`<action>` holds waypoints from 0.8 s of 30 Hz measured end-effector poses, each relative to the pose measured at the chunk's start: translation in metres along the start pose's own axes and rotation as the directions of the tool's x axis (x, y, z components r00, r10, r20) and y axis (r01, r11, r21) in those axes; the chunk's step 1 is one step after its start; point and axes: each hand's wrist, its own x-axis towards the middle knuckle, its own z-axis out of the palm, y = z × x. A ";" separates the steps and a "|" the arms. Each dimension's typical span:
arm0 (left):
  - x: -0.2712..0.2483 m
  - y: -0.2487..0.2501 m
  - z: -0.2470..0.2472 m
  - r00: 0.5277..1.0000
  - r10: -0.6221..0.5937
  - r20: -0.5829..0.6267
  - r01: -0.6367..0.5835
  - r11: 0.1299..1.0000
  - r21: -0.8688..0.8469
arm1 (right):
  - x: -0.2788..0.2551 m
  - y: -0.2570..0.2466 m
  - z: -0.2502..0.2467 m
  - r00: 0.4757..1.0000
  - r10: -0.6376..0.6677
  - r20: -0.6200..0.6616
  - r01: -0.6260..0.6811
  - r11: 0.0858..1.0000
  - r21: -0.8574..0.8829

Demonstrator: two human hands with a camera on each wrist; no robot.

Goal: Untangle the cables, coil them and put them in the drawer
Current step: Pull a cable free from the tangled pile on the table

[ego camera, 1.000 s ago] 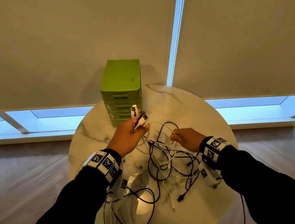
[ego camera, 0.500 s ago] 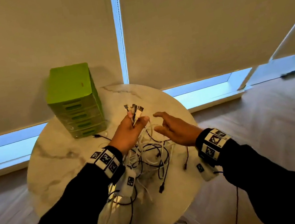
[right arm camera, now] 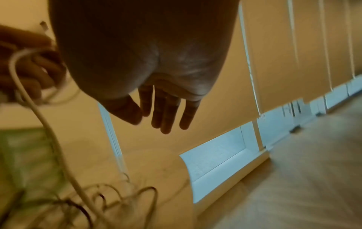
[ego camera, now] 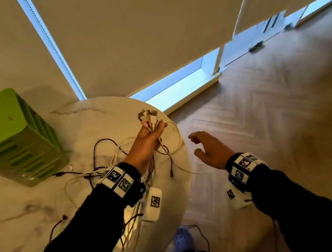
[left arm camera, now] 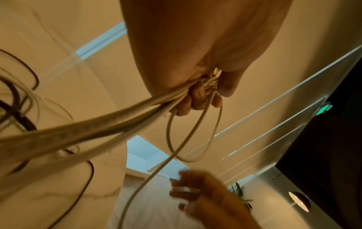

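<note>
My left hand (ego camera: 151, 135) grips a bundle of white cables (ego camera: 160, 147) above the round marble table (ego camera: 30, 207); their plug ends (ego camera: 146, 114) stick up from the fist. In the left wrist view the fingers (left arm camera: 197, 96) curl round the white cables (left arm camera: 109, 124), which trail off to the lower left. Black and white cables (ego camera: 102, 170) lie tangled on the table under that arm. My right hand (ego camera: 207, 149) hovers open past the table's right edge, holding nothing; its fingers (right arm camera: 166, 111) hang straight. The green drawer unit (ego camera: 10, 140) stands at the table's left.
Beige roller blinds cover the windows behind the table. Wooden herringbone floor (ego camera: 281, 116) spreads to the right. More cables hang off the table's front edge (ego camera: 125, 250), and a pale blue shoe (ego camera: 182, 240) lies on the floor below.
My right hand has let go of the tangle and swung out to the right, off the table. The left hand has kept its grip on the plug ends. The view has turned right.
</note>
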 end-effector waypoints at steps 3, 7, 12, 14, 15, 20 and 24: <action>0.001 -0.012 0.018 0.997 -0.005 0.072 -0.001 0.996 0.086 | -0.003 -0.030 -0.006 0.997 -0.006 -0.082 0.040 0.906 0.421; 0.005 -0.015 0.035 0.998 -0.012 0.055 0.002 0.982 0.189 | -0.007 -0.051 -0.027 0.991 0.061 -0.118 0.032 0.752 0.658; 0.018 -0.010 0.026 0.999 0.033 -0.030 -0.032 0.998 0.046 | -0.015 -0.033 -0.056 0.994 0.107 0.005 -0.084 0.743 0.664; 0.021 -0.004 0.023 1.000 0.025 -0.002 -0.025 0.999 -0.042 | -0.013 -0.017 -0.058 0.986 0.069 0.154 -0.130 0.892 0.434; 0.020 -0.002 0.021 0.999 0.021 0.025 -0.019 0.998 -0.064 | -0.011 -0.009 -0.056 0.965 0.081 0.250 -0.148 0.954 0.261; 0.015 0.004 0.019 0.990 -0.024 0.139 0.039 0.994 -0.106 | 0.004 -0.022 -0.037 0.977 0.002 0.213 -0.024 0.994 0.103; 0.011 0.007 0.013 0.993 -0.064 0.101 0.076 0.991 -0.114 | 0.029 -0.061 -0.033 0.991 -0.092 0.102 0.024 0.846 0.532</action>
